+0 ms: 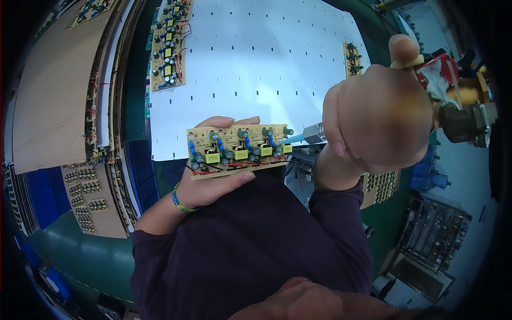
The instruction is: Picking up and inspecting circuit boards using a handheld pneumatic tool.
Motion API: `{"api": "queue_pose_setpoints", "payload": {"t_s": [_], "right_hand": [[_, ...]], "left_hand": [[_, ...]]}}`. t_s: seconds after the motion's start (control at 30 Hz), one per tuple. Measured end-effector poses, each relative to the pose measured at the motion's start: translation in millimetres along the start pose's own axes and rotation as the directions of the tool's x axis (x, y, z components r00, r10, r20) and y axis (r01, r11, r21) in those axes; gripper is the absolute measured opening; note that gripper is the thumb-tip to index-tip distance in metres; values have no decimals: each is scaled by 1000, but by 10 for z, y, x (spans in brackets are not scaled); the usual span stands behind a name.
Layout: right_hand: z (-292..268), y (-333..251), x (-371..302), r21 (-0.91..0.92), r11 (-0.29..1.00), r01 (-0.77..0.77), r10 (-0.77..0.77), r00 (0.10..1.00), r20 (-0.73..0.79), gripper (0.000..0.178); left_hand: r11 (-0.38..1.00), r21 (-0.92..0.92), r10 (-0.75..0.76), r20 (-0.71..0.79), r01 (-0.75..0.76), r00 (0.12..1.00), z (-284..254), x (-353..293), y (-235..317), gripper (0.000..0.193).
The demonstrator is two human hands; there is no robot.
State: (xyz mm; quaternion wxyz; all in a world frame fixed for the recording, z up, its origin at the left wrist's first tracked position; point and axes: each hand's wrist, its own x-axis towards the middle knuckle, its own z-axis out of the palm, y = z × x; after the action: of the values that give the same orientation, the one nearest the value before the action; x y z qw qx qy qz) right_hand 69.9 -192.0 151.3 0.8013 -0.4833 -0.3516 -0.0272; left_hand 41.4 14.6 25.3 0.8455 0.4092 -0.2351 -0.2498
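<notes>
My left hand [205, 191] is closed on a long tan circuit board [233, 140], its thumb along the near edge and fingertips showing at the far edge. Yellow transformers, blue parts, dark capacitors and red and black wires stand on the board's upper face. My right hand [381, 114] is wrapped round a dispensing gun, with its thumb up on top. The gun's metal collar [314, 133] and pale blue tapered nozzle [293, 140] stick out to the left, the tip by the board's right end. Whether the tip touches a component I cannot tell. The palm hides the grip.
Beyond the board lies a white work surface [240, 58] with small dark slots. Populated boards [169, 48] line its left side, and another board [352, 58] sits at its right. Stacked cardboard sheets [58, 90] rise at left. Metal fittings [469, 122] hang beside my right hand.
</notes>
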Motion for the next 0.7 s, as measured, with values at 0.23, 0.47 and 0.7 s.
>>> {"api": "queue_pose_setpoints", "payload": {"t_s": [0.23,0.47,0.7], "right_hand": [[56,58,24,9,1000,-15,15,999,31,55],[46,104,0,2,1000,16,-16,998,59,50],[35,103,9,17,1000,20,-21,998,56,49]], "left_hand": [[1000,-27,9,47,-8,999,41,21,-19,70],[1000,-15,14,70,-13,997,36,18,-6,69],[999,-42,17,57,-14,998,27,3,-17,68]]}}
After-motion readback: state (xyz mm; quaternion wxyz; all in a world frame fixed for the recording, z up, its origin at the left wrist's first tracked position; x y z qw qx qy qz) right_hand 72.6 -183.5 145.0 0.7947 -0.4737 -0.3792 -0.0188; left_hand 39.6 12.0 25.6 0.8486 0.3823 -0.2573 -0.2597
